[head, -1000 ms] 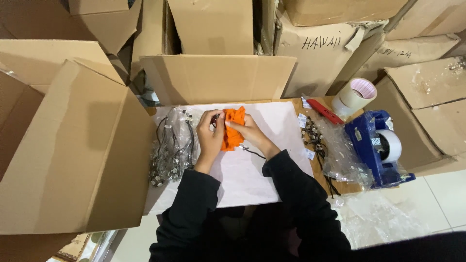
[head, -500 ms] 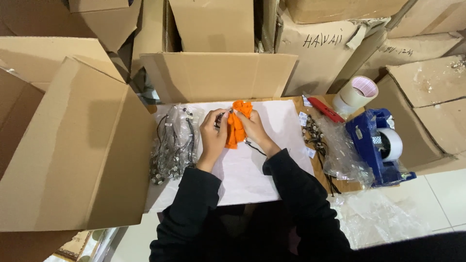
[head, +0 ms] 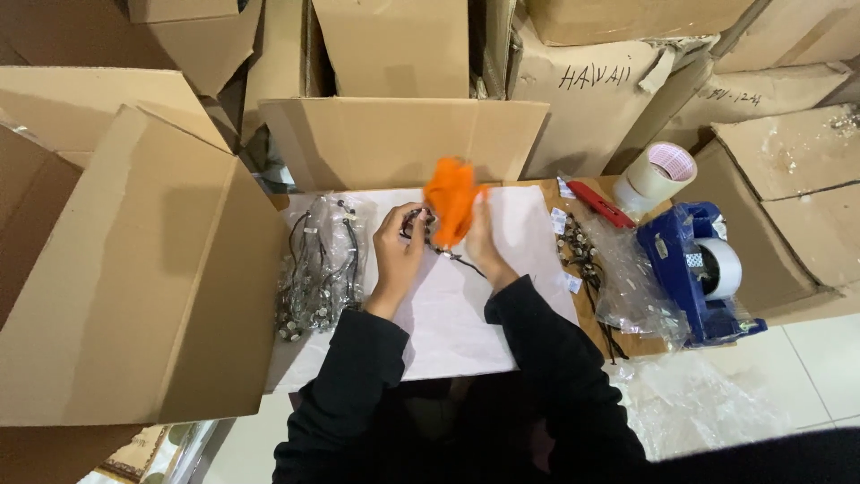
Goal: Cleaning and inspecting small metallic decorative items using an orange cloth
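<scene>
Cardboard boxes [head: 403, 54] stacked on every side, hemming in a small table covered by a white sheet [head: 457, 332]. At the centre, right hand [head: 482, 246] pinched shut on an orange pouch [head: 451, 199], lifted just above the sheet's far edge. Left hand [head: 400, 254] closed on a dark beaded cord [head: 428, 235], touching the pouch's lower edge; loose end of the cord trailing down across the paper between the wrists. Cannot tell whether any of the cord already sits inside the pouch; by the look of it, bagging of this piece only begun. Left of the hands, a clear plastic bag [head: 320, 267] stuffed with similar dark corded pieces, lying flat on the sheet. Right, another clear bag [head: 618, 278] with a few more of them, part spilled at its mouth. Beyond, a red cutter [head: 598, 203], a roll of tape [head: 658, 175] and a blue tape dispenser [head: 690, 269]. Near left, a big open carton [head: 134, 269], inside hidden.
</scene>
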